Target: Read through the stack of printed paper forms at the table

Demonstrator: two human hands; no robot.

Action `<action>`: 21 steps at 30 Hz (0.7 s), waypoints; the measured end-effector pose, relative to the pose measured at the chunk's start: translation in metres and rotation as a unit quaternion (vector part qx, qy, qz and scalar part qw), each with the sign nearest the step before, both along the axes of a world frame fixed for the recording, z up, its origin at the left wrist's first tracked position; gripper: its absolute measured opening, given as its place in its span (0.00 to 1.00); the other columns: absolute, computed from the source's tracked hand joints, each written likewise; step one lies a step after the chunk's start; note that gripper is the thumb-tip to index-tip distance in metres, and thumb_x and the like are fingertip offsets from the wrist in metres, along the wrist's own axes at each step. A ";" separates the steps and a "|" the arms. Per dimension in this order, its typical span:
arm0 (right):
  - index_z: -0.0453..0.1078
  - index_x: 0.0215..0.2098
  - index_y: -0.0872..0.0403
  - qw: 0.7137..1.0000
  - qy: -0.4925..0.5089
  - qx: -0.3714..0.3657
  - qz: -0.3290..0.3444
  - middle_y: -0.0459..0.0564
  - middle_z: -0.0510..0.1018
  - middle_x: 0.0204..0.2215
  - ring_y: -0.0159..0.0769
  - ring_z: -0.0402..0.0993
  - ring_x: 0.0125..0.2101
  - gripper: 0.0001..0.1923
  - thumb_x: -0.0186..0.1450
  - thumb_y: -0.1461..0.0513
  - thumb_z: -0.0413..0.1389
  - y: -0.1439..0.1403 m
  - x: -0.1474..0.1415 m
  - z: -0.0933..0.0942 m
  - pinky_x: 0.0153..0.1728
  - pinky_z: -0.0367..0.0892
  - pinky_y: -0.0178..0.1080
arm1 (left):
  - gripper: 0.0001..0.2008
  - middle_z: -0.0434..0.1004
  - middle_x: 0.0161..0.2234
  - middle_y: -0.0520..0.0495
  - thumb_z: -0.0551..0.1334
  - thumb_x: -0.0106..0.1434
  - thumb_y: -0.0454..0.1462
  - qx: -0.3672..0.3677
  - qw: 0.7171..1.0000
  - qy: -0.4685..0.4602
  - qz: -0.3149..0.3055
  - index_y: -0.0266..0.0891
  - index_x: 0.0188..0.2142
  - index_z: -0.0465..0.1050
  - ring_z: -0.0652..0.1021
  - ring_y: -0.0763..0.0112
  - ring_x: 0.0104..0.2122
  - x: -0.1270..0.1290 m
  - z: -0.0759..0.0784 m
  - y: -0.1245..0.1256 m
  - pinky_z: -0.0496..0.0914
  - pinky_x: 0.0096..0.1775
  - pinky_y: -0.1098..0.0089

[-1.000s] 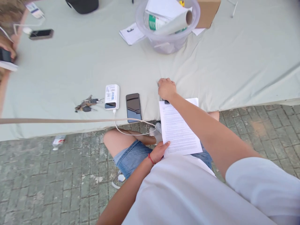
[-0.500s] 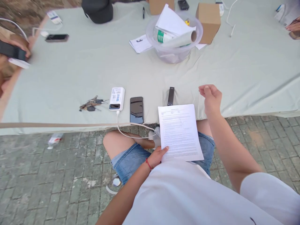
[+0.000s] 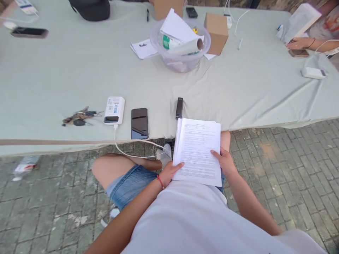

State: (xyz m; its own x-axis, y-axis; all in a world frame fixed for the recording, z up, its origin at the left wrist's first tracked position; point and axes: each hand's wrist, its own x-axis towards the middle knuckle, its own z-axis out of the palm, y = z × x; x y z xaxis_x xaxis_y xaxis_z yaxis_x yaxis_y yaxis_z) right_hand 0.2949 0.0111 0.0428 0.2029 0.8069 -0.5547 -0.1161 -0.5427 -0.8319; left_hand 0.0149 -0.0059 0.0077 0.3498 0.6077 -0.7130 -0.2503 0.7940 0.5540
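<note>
A stack of printed sheets (image 3: 198, 151) rests over my lap at the table's front edge, its pages slightly fanned at the left and top. My left hand (image 3: 170, 172) grips the lower left edge, thumb on the top page. On the right edge my right hand (image 3: 224, 160) is closed, thumb over the print and fingers hidden beneath. Just beyond the sheets lies a small black device (image 3: 179, 108). To its left are a dark phone (image 3: 139, 123) and a white power bank (image 3: 114, 110) with a white cable plugged in.
Keys (image 3: 81, 117) lie at the left. Farther back stand a clear plastic tub (image 3: 182, 63) holding papers and a roll, a cardboard box (image 3: 216, 33) and a black cap (image 3: 91, 8). At the far right another person's hand (image 3: 298, 43) is near a phone. A cable loops past the table edge.
My right hand has come down from above the table and taken hold of the sheets' right edge. The pages now look fanned. The view has turned to the right.
</note>
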 end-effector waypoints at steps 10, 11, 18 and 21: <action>0.79 0.54 0.48 0.996 -0.006 0.028 0.079 0.49 0.84 0.53 0.55 0.77 0.59 0.29 0.59 0.44 0.70 0.040 0.003 -0.024 0.63 0.72 0.56 | 0.27 0.86 0.45 0.33 0.80 0.51 0.50 0.017 0.998 -0.036 0.056 0.31 0.42 0.84 0.83 0.44 0.49 -0.020 -0.002 -0.014 0.72 0.59 0.50; 0.79 0.55 0.47 0.997 -0.017 0.027 0.071 0.48 0.84 0.54 0.54 0.77 0.61 0.29 0.60 0.44 0.69 0.037 0.005 -0.026 0.64 0.72 0.55 | 0.28 0.86 0.45 0.33 0.80 0.51 0.50 0.021 0.998 -0.035 0.042 0.31 0.43 0.84 0.84 0.44 0.48 -0.019 -0.002 -0.014 0.72 0.59 0.50; 0.79 0.52 0.47 1.000 -0.014 0.006 -0.012 0.50 0.84 0.54 0.54 0.80 0.57 0.29 0.55 0.48 0.73 -0.008 0.022 -0.030 0.62 0.75 0.54 | 0.30 0.85 0.48 0.33 0.83 0.47 0.44 0.021 0.999 -0.033 0.003 0.31 0.47 0.84 0.83 0.43 0.51 -0.011 0.004 -0.009 0.71 0.60 0.49; 0.81 0.44 0.50 0.999 0.007 -0.023 -0.031 0.54 0.86 0.50 0.56 0.82 0.54 0.26 0.51 0.50 0.75 -0.019 0.023 -0.026 0.60 0.76 0.55 | 0.32 0.85 0.48 0.32 0.80 0.52 0.51 -0.006 0.999 -0.040 0.029 0.31 0.49 0.83 0.83 0.43 0.51 -0.008 0.005 -0.008 0.72 0.58 0.50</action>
